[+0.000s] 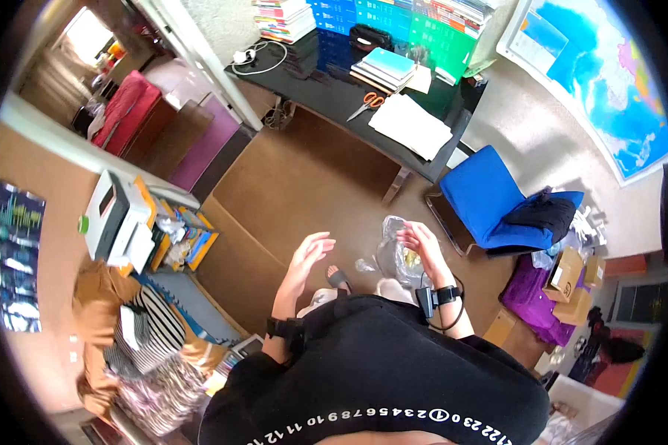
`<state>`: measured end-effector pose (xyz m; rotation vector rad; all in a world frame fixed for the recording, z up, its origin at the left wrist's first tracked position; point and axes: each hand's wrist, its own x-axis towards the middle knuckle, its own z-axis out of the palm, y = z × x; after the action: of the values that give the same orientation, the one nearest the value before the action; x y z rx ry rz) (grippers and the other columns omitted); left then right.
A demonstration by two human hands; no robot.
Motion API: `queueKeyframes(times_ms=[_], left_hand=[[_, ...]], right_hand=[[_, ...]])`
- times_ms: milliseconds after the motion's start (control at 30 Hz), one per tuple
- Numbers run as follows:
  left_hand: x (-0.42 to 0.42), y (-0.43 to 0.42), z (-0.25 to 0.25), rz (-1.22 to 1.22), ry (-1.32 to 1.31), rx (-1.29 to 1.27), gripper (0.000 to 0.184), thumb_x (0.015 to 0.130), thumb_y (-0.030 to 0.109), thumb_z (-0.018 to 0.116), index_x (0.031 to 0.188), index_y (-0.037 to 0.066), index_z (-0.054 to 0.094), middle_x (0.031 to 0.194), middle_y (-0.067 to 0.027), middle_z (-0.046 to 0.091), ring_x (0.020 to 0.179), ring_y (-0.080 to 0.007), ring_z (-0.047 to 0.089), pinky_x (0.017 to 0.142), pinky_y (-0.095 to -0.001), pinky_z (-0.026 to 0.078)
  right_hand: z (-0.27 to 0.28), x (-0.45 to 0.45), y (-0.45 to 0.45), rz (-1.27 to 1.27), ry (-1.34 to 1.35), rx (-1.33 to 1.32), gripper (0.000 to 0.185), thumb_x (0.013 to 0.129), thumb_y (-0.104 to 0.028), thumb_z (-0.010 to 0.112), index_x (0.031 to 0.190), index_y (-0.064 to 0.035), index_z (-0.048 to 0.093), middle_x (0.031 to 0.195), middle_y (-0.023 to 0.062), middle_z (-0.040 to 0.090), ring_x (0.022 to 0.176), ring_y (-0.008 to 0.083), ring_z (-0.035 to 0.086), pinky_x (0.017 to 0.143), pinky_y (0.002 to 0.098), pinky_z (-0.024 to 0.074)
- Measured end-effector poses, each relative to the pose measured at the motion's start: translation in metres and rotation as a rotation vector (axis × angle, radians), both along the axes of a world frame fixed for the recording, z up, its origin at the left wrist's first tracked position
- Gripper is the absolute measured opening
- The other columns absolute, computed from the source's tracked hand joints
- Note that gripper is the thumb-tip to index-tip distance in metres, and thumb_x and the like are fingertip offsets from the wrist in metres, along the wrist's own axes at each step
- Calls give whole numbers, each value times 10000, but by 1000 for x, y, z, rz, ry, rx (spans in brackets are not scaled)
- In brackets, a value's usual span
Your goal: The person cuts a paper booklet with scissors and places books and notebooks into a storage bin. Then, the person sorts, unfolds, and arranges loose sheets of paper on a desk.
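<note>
Both of my hands are held out in front of my body, apart from each other. My left hand [309, 256] is raised over the brown floor with its fingers spread a little and nothing in it. My right hand [421, 243] hangs in front of a clear plastic bag [391, 248] that stands on the floor, its fingers apart; whether it touches the bag I cannot tell. Dark straps are on both wrists. Further off, orange-handled scissors [367, 105] and a stack of white paper [410, 126] lie on the black desk [334, 89].
A blue chair [486, 196] stands at the desk's right. Cardboard boxes [565, 274] sit at the right. On the left are a printer [115, 222], a yellow-edged rack [200, 241] and piled clothes [152, 334]. My sandalled foot [338, 277] is below.
</note>
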<state>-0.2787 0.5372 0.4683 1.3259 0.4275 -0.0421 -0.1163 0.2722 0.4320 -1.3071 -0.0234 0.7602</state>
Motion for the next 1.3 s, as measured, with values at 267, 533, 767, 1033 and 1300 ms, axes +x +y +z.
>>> queueKeyframes(times_ms=[267, 533, 767, 1033, 1300], left_hand=[[214, 101, 23, -293, -141, -3, 400, 951, 305, 470, 1261, 53, 459, 1195, -95, 565, 1124, -175, 521, 963, -322, 380], [398, 144, -10, -285, -44, -108, 380, 951, 301, 470, 1239, 54, 479, 1183, -97, 569, 1113, -178, 531, 947, -307, 391], [552, 202, -22, -242, 55, 39, 377, 940, 351, 475, 1200, 81, 519, 1142, -80, 595, 1097, -183, 540, 936, -331, 389], [718, 247, -86, -217, 200, 124, 359, 899, 326, 531, 1143, 62, 542, 1120, -77, 597, 1083, -193, 531, 936, -347, 374], [852, 295, -206, -287, 369, 474, 397, 888, 302, 572, 1091, -36, 526, 999, -111, 613, 928, -198, 569, 827, -308, 438]], right_hand=[[46, 112, 141, -68, -22, 149, 374, 956, -335, 471, 1197, -53, 514, 1068, 106, 623, 975, 165, 593, 868, 286, 446], [-10, 307, 206, -247, 55, 221, 449, 952, -404, 423, 1220, -50, 488, 1138, 109, 592, 1042, 184, 564, 907, 315, 423], [-40, 464, 235, -554, 98, 11, 412, 927, -416, 471, 1121, -59, 538, 1068, 79, 623, 980, 162, 580, 864, 312, 409], [-129, 581, 249, -1023, -7, -329, 317, 883, -276, 609, 1014, 11, 578, 958, 72, 614, 881, 144, 532, 800, 272, 417], [-172, 639, 237, -792, 424, -313, 824, 854, -632, 446, 1358, 13, 352, 1364, 143, 412, 1272, 278, 361, 1033, 458, 272]])
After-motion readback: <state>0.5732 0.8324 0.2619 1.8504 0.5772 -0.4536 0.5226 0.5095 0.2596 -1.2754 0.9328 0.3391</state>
